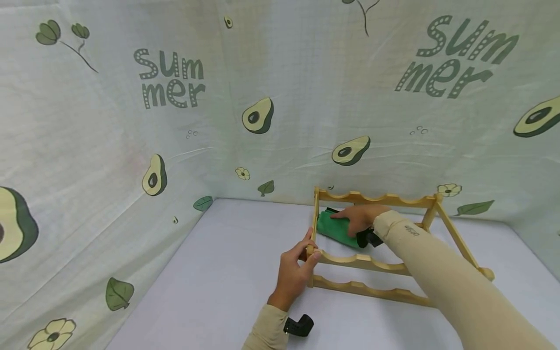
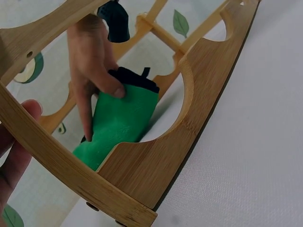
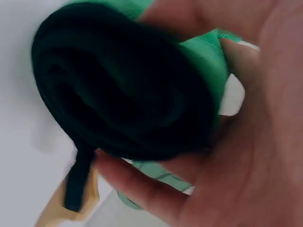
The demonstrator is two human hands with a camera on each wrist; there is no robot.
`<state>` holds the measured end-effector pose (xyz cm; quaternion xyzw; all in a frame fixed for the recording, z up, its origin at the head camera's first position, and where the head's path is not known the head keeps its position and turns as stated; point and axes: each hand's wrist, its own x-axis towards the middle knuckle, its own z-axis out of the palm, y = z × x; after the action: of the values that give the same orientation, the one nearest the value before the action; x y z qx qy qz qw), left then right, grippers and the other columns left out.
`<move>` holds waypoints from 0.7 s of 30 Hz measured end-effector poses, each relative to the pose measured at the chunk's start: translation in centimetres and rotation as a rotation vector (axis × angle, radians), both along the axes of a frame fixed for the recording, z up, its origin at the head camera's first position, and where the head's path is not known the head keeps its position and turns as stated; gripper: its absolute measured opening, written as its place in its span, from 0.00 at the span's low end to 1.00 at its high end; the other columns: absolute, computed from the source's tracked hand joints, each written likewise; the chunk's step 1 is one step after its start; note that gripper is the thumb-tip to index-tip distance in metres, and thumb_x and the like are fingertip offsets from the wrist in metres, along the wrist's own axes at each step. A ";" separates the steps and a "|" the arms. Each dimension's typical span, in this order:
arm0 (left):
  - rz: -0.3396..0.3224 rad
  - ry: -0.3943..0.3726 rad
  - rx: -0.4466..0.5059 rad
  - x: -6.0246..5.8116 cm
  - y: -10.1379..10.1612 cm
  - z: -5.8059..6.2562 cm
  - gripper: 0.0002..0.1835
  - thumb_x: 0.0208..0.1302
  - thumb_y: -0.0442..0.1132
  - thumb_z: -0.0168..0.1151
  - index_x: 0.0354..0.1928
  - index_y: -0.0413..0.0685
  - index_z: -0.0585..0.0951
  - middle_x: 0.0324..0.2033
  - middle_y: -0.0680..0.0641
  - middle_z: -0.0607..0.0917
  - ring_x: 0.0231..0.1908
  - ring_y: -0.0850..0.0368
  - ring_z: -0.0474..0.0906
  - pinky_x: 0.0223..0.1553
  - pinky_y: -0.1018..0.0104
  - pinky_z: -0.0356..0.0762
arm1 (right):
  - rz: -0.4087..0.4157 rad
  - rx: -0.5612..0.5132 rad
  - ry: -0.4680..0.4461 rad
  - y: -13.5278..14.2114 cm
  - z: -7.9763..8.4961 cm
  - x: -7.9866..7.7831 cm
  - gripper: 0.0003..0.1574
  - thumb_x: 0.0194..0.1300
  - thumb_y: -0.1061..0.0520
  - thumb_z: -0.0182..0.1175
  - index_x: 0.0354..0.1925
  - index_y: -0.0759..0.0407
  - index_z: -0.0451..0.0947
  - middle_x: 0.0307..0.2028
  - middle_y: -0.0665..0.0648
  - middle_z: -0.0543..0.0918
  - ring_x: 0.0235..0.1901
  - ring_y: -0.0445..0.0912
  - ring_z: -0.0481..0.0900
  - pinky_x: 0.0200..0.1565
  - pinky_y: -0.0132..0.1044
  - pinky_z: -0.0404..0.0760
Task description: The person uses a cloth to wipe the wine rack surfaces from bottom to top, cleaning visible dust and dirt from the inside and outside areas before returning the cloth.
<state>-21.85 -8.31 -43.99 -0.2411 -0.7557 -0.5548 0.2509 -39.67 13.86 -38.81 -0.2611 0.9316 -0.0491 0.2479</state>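
Within the right hand's grip, fingers and thumb clamped around it, is a soft green roll, apparently cloth. It sits inside the frame of a pale wooden rack, close to the rack's end post. At the end nearest the right palm, the roll shows a coiled dark end with a short dark strap sticking out. Whether the roll rests on the lower rails or is held above them cannot be told.

To the left of that grip and nearer the wearer, the left hand is closed around the rack's front corner, thumb on the near side and fingers behind the post. Scalloped rails run rightward from this hold, passing beneath the right forearm in its beige sleeve. Just below the left hand, a black device juts from the wrist.

Under both hands and the rack spreads a white table. Beyond the grips hangs a pale fabric backdrop printed with avocados, leaves, flowers and the word "summer".
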 end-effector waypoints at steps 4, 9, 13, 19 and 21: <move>-0.007 0.000 -0.001 -0.1 0.0 -0.1 0.02 0.67 0.32 0.64 0.39 0.43 0.81 0.63 0.35 0.75 0.25 0.60 0.72 0.28 0.66 0.77 | -0.048 0.043 -0.015 0.9 0.1 0.1 0.52 0.56 0.60 0.66 0.76 0.38 0.62 0.71 0.65 0.64 0.51 0.55 0.69 0.37 0.43 0.73; 0.001 0.007 -0.002 -0.2 -0.1 -0.1 0.03 0.68 0.35 0.64 0.39 0.42 0.81 0.63 0.35 0.76 0.26 0.65 0.71 0.29 0.70 0.76 | -0.026 0.057 0.034 1.4 0.3 0.3 0.50 0.57 0.60 0.65 0.75 0.37 0.63 0.70 0.65 0.66 0.50 0.54 0.69 0.39 0.43 0.72; -0.002 0.017 -0.010 -0.4 0.0 -0.1 0.02 0.68 0.34 0.64 0.39 0.43 0.81 0.63 0.36 0.76 0.26 0.66 0.71 0.29 0.70 0.76 | -0.018 0.063 0.063 1.6 0.5 0.6 0.49 0.58 0.60 0.65 0.75 0.38 0.63 0.69 0.65 0.68 0.50 0.54 0.69 0.41 0.45 0.71; 0.006 0.009 -0.006 -0.3 0.2 -0.2 0.03 0.68 0.35 0.64 0.38 0.43 0.81 0.63 0.37 0.76 0.26 0.64 0.70 0.29 0.70 0.76 | -0.023 0.059 0.078 2.1 0.7 0.8 0.47 0.60 0.59 0.65 0.75 0.39 0.64 0.65 0.62 0.72 0.46 0.52 0.71 0.42 0.45 0.72; 0.013 0.009 0.003 -0.2 0.3 -0.2 0.02 0.68 0.34 0.65 0.38 0.44 0.81 0.62 0.37 0.77 0.26 0.63 0.70 0.29 0.70 0.76 | -0.020 0.051 0.091 2.3 0.7 0.9 0.46 0.60 0.59 0.66 0.74 0.40 0.65 0.63 0.63 0.74 0.44 0.51 0.72 0.41 0.44 0.72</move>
<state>-22.08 -8.02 -44.22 -0.2382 -0.7552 -0.5535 0.2582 -38.81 16.18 -38.11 -0.2473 0.9454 -0.0158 0.2115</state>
